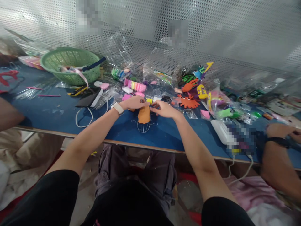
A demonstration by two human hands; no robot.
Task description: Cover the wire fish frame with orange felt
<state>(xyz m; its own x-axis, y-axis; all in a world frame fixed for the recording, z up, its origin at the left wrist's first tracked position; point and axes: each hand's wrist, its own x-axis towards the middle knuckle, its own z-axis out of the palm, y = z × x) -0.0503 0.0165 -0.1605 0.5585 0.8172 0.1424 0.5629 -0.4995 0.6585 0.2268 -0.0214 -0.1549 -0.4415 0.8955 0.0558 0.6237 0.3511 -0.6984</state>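
A wire frame (143, 128) stands on the blue table in front of me, its upper part covered with orange modelling clay (144, 115). The bare wires show at its near end, with thin loose ends sticking out sideways. My left hand (133, 102), with a pale band at the wrist, is closed over the clay's upper left side. My right hand (164, 109) has its fingers bent and its fingertips against the right edge of the frame. A small yellow piece (149, 100) shows between the two hands. The exact finger contact is partly hidden.
Packets of coloured clay (135, 85) lie behind my hands. An orange crab figure (188, 101) is at the right. A green basket (70, 59) and a dark phone (88, 98) are left. Other people's arms (277, 150) rest at both sides. A perforated metal wall (141, 18) stands behind.
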